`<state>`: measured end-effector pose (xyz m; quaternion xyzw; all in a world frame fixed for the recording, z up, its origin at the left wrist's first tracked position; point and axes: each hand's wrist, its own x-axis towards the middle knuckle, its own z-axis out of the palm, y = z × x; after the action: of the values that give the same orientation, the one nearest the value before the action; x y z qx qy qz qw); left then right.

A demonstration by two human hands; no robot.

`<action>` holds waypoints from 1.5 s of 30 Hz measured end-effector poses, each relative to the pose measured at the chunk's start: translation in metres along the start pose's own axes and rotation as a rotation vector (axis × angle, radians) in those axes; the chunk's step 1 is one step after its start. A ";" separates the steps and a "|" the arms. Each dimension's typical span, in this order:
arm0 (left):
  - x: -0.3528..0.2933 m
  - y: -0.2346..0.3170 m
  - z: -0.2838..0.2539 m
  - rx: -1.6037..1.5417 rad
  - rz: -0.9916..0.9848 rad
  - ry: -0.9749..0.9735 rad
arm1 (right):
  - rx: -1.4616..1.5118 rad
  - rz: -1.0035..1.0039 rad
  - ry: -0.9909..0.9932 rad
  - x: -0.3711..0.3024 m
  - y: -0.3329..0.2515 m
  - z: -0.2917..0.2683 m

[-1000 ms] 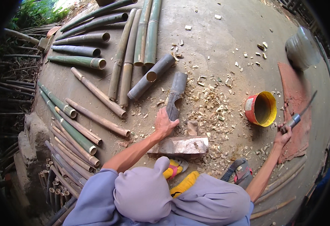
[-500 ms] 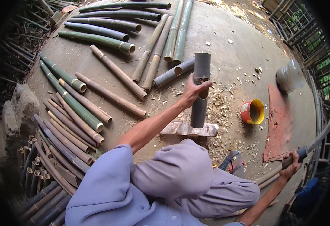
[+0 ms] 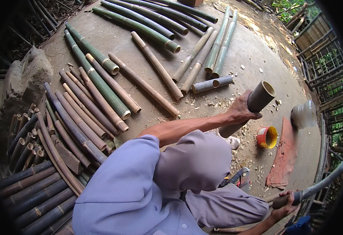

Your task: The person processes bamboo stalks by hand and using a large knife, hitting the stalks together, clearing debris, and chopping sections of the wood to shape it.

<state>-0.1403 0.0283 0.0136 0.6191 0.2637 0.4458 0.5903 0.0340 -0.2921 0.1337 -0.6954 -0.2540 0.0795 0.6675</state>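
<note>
My left hand (image 3: 242, 109) is wrapped round the middle of a thick dark bamboo tube (image 3: 262, 96). The tube tilts, its hollow upper end leaning to the right; its lower end drops behind my knee, close to a pale block (image 3: 233, 141) on the ground that is mostly hidden. Out at the lower right, my right hand (image 3: 284, 206) grips the dark handle of a machete (image 3: 324, 179). Its long curved blade points up and away from the bamboo. Farther off lies another dark bamboo tube (image 3: 203, 87) with a notch cut in its side.
Bamboo poles (image 3: 118, 84), green and brown, lie across the ground to the left and far side. Wood chips (image 3: 253, 154) surround the block. A red and yellow can (image 3: 267, 137), a reddish sheet (image 3: 283, 156) and a clear plastic container (image 3: 303, 114) stand or lie to the right.
My left hand has tipped the bamboo tube from upright to a rightward slant, and its notch no longer shows. The machete stays in my right hand. The whole view has shifted.
</note>
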 end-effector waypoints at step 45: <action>0.012 -0.069 0.019 -0.127 -0.025 0.235 | -0.483 0.486 -0.333 -0.104 0.177 0.162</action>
<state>-0.1045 0.0403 -0.0481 0.5206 0.3098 0.5236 0.5991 -0.0846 -0.1928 -0.0772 -0.8504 -0.1981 0.2850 0.3955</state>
